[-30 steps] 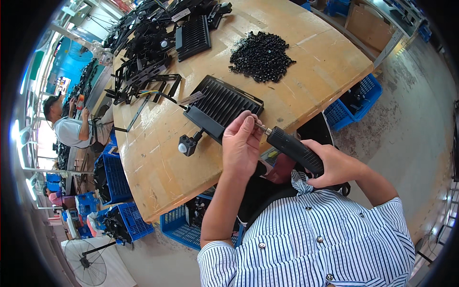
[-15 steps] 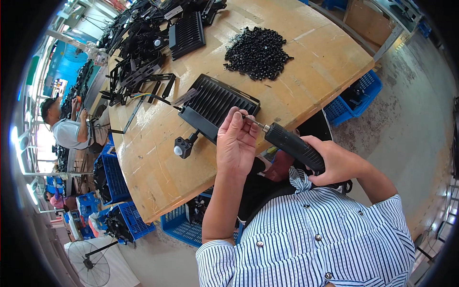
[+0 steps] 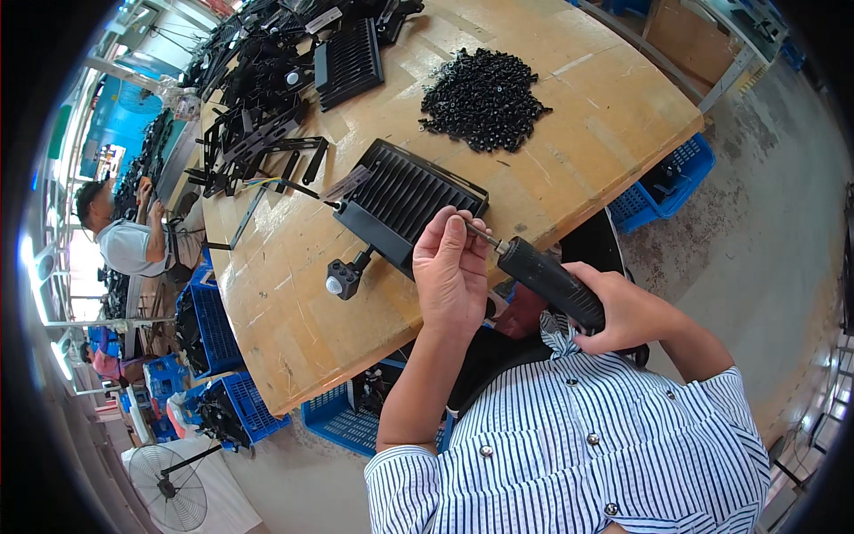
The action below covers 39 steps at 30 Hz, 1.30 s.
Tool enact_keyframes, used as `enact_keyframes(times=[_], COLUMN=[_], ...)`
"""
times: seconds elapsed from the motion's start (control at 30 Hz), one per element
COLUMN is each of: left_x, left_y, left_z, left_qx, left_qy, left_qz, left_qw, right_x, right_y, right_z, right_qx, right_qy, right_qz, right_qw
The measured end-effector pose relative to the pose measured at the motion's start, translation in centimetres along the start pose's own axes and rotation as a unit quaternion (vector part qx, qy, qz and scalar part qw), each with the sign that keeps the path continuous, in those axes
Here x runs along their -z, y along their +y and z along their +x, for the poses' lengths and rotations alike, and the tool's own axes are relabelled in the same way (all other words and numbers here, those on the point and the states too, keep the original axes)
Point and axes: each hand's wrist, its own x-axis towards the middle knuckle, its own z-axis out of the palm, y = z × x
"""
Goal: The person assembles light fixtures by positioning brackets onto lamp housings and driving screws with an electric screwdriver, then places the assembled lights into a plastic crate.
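A black electric screwdriver (image 3: 550, 283) is gripped around its rear end by my right hand (image 3: 630, 307), its bit pointing up and left. At the bit's tip, the thumb and fingers of my left hand (image 3: 452, 280) are pinched together, and whatever small piece they hold is hidden. Just beyond my left hand lies a black floodlight (image 3: 400, 191) with its finned back facing up. A motion sensor (image 3: 345, 276) with a white dome sticks out from its near side. From its left end runs a cable (image 3: 298, 187) with coloured wire ends.
A heap of small black fasteners (image 3: 485, 100) lies on the wooden table (image 3: 569, 142). Black metal brackets (image 3: 258, 133) and another finned floodlight (image 3: 349, 64) are at the far left. Blue crates (image 3: 663, 191) stand below the table edges. A co-worker (image 3: 133, 236) is at another table leftward.
My left hand has shifted slightly right and down, its fingertips still at the bit. The screwdriver has moved a little with it. The floodlight stays on the table.
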Motion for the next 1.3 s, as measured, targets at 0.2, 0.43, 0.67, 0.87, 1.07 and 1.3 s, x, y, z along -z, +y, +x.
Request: enact_keyframes(times=[0.2,0.43,0.67,0.87,1.07,1.3], left_x=[0.3,-0.2,0.4,1.0,-0.1,4.0], left_y=[0.1,5.7,5.1,5.1,5.3,4.8], left_z=[1.5,11.2,18.4,19.4,17.4,4.7], left_qx=[0.005,-0.276,-0.268,-0.297,-0.370,-0.351], left_qy=[-0.095,-0.086,-0.077,-0.119,-0.119,-0.179], left_qz=[0.007,0.785,0.901,0.900,0.877,0.756], left_qw=[0.995,0.548,0.332,0.295,0.282,0.522], right_x=[1.2,2.2,2.4,2.7,1.5,1.0], right_y=[1.3,1.7,2.9,3.0,3.1,4.0], right_z=[-0.2,-1.0,-2.5,-2.9,-2.4,-3.2], right_qx=[-0.023,-0.045,-0.064,-0.077,-0.073,-0.091], right_qy=[-0.082,-0.014,0.016,0.021,-0.007,-0.059], right_qz=[0.181,0.185,0.196,0.189,0.163,0.165], right_qw=[0.980,0.982,0.978,0.979,0.984,0.980])
